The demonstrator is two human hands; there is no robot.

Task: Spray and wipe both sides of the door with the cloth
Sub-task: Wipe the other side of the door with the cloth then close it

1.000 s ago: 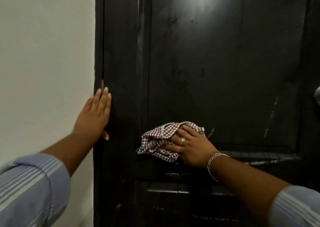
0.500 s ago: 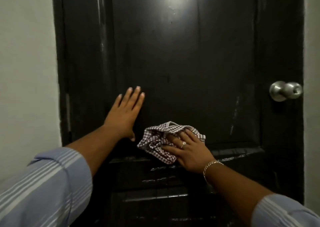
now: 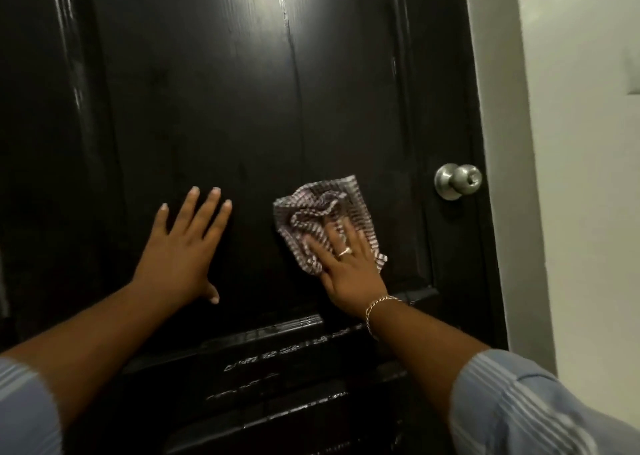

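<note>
Wiping is under way: right hand [image 3: 349, 264], fingers flat, presses the crumpled checked cloth [image 3: 325, 219] on the glossy black wooden door [image 3: 242, 108]; left hand [image 3: 180, 246] spread beside it. Far side judged undone.

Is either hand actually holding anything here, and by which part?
Nothing is gripped. The right hand presses the cloth flat against the door over its lower corner; the left hand lies bare on the door.

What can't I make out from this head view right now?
- Door: top and bottom cut off by the frame; its other side is hidden.
- Spray bottle: not in view.
- Cloth: lower part covered by the right hand; pattern motion-blurred.
- Door under the flat left hand: hidden.
</note>
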